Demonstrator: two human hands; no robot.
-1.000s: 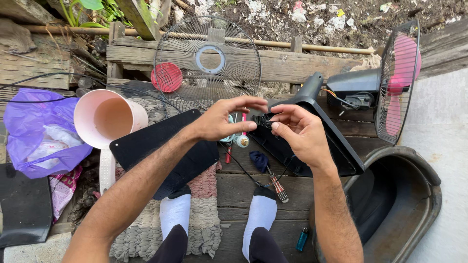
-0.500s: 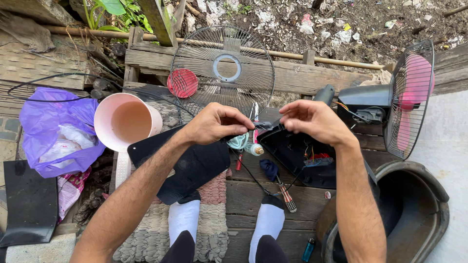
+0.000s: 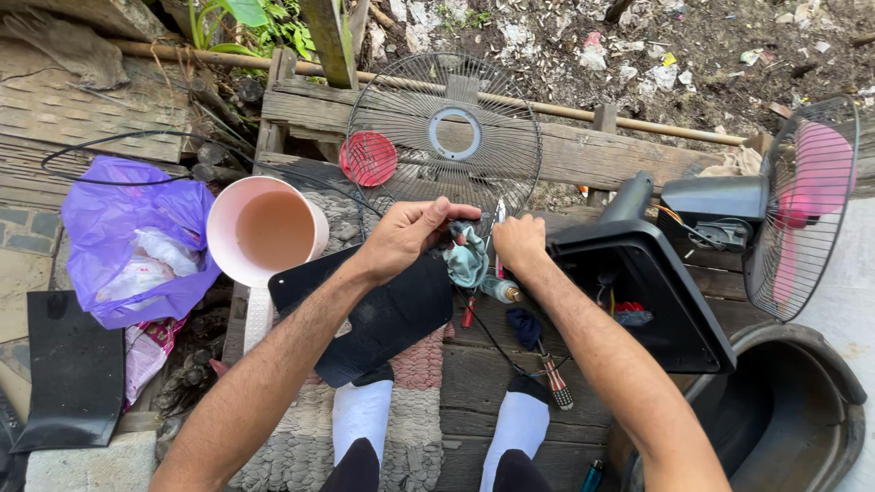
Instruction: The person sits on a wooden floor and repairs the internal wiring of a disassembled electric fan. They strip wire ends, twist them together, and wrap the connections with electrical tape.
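My left hand pinches a crumpled teal cloth in front of me. Right beside it, my right hand is closed on a thin tool whose pale tip sticks up between the two hands. The hands almost touch over the cloth. Just below them a small bottle lies on the wooden planks. An upturned black fan base with wires showing inside sits right of my right wrist. A flat black panel lies under my left forearm.
A wire fan grille and a red cap lean at the back. A pink dipper and a purple bag sit at left, a pink-bladed fan head at right. A screwdriver lies by my socked feet, a dark tub at lower right.
My right hand has left the fan base and moved left to meet the left hand at the cloth. The view has tilted slightly.
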